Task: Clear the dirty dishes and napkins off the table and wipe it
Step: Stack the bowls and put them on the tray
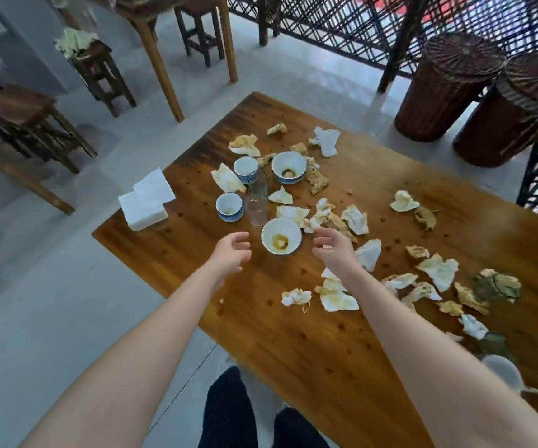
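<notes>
- Head view: the left hand point(231, 253) and the right hand point(332, 245) reach out over the wooden table point(293, 334), both empty, fingers loosely curled, gripping nothing.
- Between the two hands sits a white bowl point(281, 236) with brown residue in its bottom; neither hand touches it. I judge the step in hand to be the first pick-up of the dirty dishes, starting with this bowl.
- The next move likely calls for closing both hands on the bowl's rim and lifting it level so the dregs stay inside.
- Just beyond the left hand's fingertips stands a clear glass point(257, 205), upright and easy to knock; a second glass seems to stand right behind it.
- Further past the glass are a small blue-rimmed cup point(229, 206), another cup point(245, 166) and a larger bowl point(288, 168).
- Soiled crumpled napkins point(355, 218) lie just beyond the right hand and spread well out to its right, some under the forearm; they stand in the way of wiping.
- Far to the left of the left hand, at the table's corner, rests a stack of clean napkins point(146, 202).
- No wiping cloth is in sight.
</notes>
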A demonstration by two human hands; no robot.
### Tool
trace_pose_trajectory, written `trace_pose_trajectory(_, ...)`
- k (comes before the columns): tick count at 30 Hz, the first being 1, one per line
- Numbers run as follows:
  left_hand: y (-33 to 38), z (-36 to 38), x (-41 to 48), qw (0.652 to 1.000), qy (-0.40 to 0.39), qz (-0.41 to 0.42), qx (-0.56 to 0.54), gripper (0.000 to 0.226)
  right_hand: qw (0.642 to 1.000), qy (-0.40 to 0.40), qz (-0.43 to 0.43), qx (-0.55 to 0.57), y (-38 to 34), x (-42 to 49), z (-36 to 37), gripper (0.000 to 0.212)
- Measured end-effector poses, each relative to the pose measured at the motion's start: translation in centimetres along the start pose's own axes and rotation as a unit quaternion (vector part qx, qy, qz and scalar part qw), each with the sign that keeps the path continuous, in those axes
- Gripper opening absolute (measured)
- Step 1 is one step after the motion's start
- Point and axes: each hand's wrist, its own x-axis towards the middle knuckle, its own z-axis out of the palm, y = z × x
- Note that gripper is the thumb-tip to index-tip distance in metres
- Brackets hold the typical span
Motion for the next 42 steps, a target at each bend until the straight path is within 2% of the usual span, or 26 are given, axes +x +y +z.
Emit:
trace_pose_trajectory(6,0.6,0.3,4.1,0.993,-0.106,-0.038,0.018,0.06,0.998,-0.003,0.063,-0.007,0.4,2.2,2.8,0.058)
trace_pose_trajectory(10,1.0,0.7,6.6,0.987,-0.159,-0.031,0.015,0.069,0.994,0.007,0.104,0.021,0.0,3.6,5.0,0.068)
trace_pose_trajectory(18,2.9,2.2,8.2,0.972,-0.225,0.026,0.068,0.066,0.972,0.119,0.183,0.087,-1.9,4.0,3.3,0.054)
trace_pose_trajectory(28,10.3,2.0,13.2,0.945,-0.302,0.108,0.069,0.075,0.959,0.171,0.146,0.171,-6.6,6.3,0.6,0.061)
trace_pose_trajectory(32,12.9,0.2,16.0,0.941,-0.282,0.167,0.079,0.067,0.965,0.167,0.105,0.17,-9.7,9.2,1.1,0.062)
trace_pose_trajectory(35,14.5,-1.0,18.5,0.943,-0.263,0.183,0.088,0.069,0.968,0.165,0.086,0.169,-11.6,11.7,1.7,0.063)
trace_pose_trajectory(42,16.2,-2.4,23.5,0.947,-0.251,0.139,0.145,0.081,0.972,0.135,0.09,0.172,-13.2,15.6,3.7,0.067)
